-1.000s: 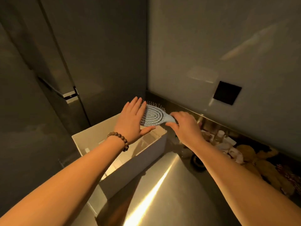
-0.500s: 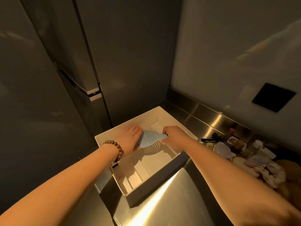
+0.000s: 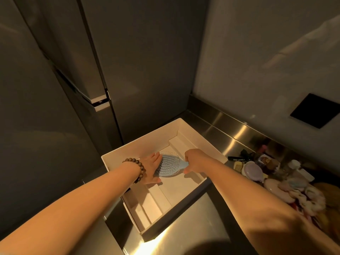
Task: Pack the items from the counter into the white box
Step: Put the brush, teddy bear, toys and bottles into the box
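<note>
The white box [image 3: 141,142] stands open on the steel counter, against the dark cabinet side. Inside it, a light blue vented hairbrush [image 3: 170,165] lies low over the box floor, bristles facing left. My right hand [image 3: 195,160] grips its handle. My left hand [image 3: 152,167], with a bead bracelet on the wrist, lies with straight fingers against the bristle side of the brush head. Both hands are down inside the box.
A heap of small items lies on the counter to the right: a lilac brush [image 3: 254,172], a comb [image 3: 238,165], a black tube [image 3: 239,158], small bottles [image 3: 294,165], pale scrunchies [image 3: 309,197]. Tall dark cabinet doors [image 3: 73,89] stand left. A black wall plate [image 3: 315,110] sits at right.
Both hands have carried the blue hairbrush from above the box rim down into the box. My view has shifted left and higher over the box.
</note>
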